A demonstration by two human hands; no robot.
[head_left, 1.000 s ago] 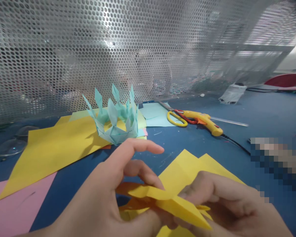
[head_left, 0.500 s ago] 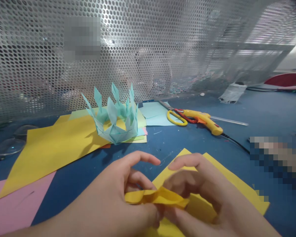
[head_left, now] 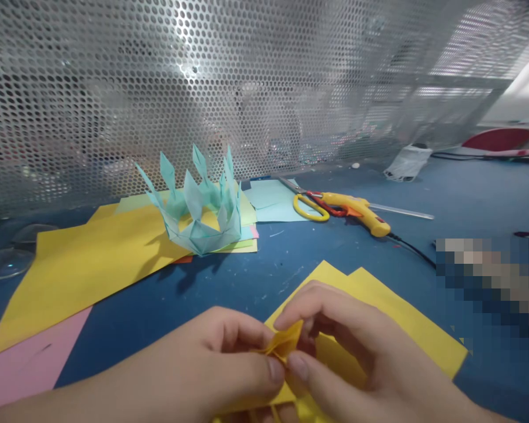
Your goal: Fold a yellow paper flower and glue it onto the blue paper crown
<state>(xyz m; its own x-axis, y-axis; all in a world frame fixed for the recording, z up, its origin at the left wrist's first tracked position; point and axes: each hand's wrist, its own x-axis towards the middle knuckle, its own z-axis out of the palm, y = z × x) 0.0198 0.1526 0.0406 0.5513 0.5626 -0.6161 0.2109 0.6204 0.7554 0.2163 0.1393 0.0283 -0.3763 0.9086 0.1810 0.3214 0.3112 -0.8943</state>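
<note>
Apparently mid-fold: folded yellow paper is pinched by left hand and right hand; careful edge alignment, then firm crease pressure, seems called for.

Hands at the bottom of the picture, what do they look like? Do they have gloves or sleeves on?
Both the left hand and the right hand are bare, with no gloves. I can't see any sleeves, rings, watch or bracelets on the parts that show. A thumbnail shows on each hand, with no bright polish that I can see.
</note>
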